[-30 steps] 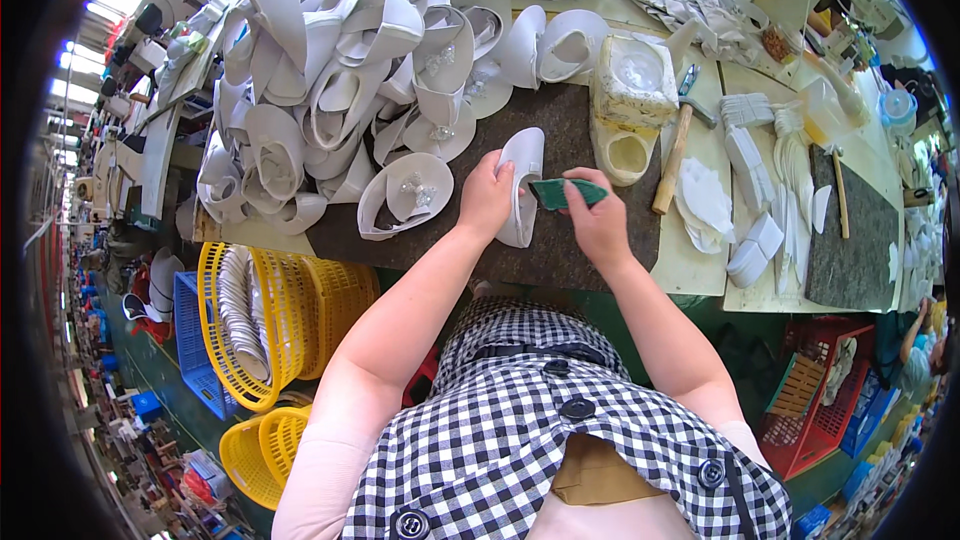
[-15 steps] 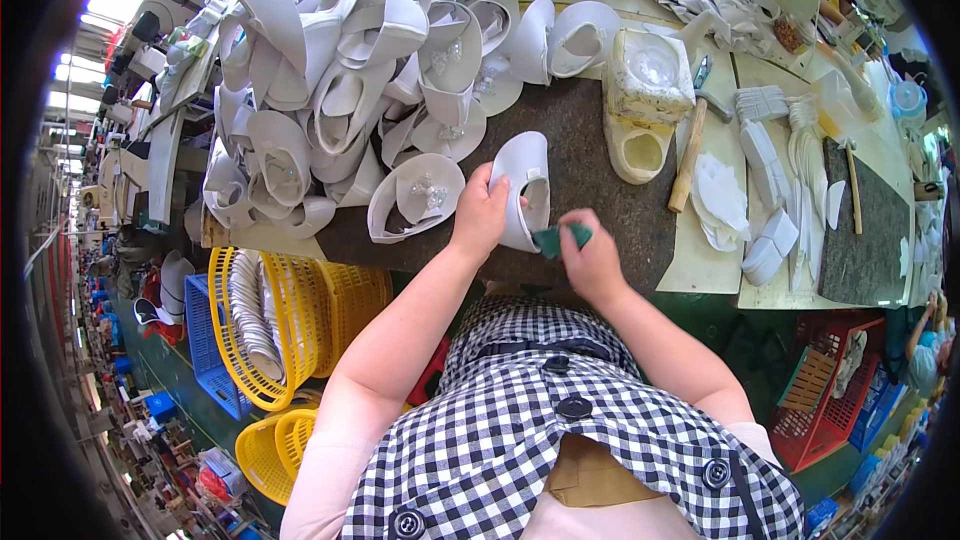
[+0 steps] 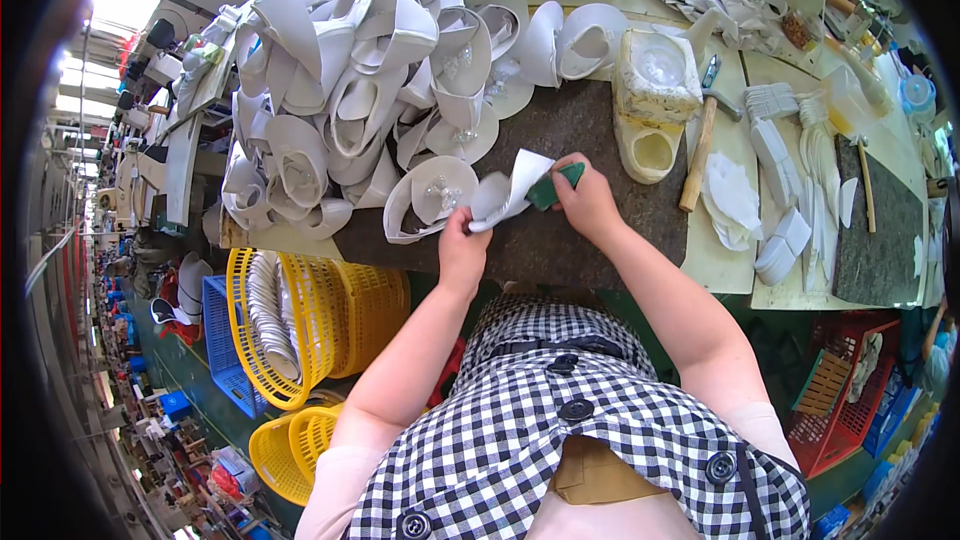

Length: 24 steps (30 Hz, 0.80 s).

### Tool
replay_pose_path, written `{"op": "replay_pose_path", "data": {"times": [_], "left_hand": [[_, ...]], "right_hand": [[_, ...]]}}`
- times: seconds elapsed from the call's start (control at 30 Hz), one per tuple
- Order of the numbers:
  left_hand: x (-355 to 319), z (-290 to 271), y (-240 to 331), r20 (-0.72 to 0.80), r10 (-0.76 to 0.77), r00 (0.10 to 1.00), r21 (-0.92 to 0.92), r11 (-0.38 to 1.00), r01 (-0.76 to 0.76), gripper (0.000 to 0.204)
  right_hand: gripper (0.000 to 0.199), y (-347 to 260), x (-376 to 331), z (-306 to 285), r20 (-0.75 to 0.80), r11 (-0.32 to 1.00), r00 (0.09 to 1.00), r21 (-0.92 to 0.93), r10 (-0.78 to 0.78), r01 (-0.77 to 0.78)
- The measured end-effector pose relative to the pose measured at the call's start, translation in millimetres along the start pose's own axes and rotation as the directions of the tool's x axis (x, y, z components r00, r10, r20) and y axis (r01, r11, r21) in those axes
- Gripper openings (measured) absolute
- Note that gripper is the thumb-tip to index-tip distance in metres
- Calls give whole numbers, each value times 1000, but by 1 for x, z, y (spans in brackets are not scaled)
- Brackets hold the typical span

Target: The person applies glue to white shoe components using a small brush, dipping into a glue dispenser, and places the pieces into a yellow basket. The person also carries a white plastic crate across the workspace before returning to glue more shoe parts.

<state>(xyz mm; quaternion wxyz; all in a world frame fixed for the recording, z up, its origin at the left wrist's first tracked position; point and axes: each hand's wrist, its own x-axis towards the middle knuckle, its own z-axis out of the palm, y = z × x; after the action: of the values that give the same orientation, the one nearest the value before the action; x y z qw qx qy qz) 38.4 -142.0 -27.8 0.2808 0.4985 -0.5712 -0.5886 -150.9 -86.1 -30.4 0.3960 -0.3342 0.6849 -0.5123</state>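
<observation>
My left hand (image 3: pixel 464 252) is closed on the near end of a white shoe upper (image 3: pixel 516 198), which it holds tilted above the dark work mat (image 3: pixel 545 250). My right hand (image 3: pixel 588 202) grips a small green block (image 3: pixel 543 192) and presses it against the right side of the upper. Just left of the held piece lies another white upper with clear beadlike ornaments (image 3: pixel 437 192). Behind it rises a big heap of white uppers (image 3: pixel 340 70), some with the same clear ornaments.
A stained white glue pot (image 3: pixel 655 80) stands at the mat's right, beside a wooden-handled hammer (image 3: pixel 702 145). Flat white pieces (image 3: pixel 728 202) and bundled strips (image 3: pixel 778 175) lie farther right. Yellow baskets (image 3: pixel 375 310) stand on the floor at left, a red crate (image 3: pixel 835 390) at right.
The upper has turned from upright to slanting, its top now leaning right. My left hand has moved down to its near end. My right hand, with the green block, has risen along its side.
</observation>
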Motion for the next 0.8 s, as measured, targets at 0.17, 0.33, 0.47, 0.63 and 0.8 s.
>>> {"op": "replay_pose_path", "data": {"times": [0.17,0.33,0.47,0.63,0.8], "left_hand": [[-24,0,-33,-131,-146,980,17,989,150,14],[-22,2,-36,-129,-102,986,-99,991,90,15],[-23,-2,-32,-163,359,919,145,930,-337,21],[-11,-7,-23,211,587,782,434,660,-613,24],[-35,-11,-3,390,359,848,701,481,-526,34]], "right_hand": [[16,5,-8,15,-161,992,983,75,-92,105],[17,0,-15,19,40,978,990,156,137,-142],[22,-4,-29,-22,-16,939,984,299,180,-167],[20,-2,-64,-83,-95,969,981,200,169,-148],[16,-20,-57,-130,-418,989,898,-11,-140,149]]}}
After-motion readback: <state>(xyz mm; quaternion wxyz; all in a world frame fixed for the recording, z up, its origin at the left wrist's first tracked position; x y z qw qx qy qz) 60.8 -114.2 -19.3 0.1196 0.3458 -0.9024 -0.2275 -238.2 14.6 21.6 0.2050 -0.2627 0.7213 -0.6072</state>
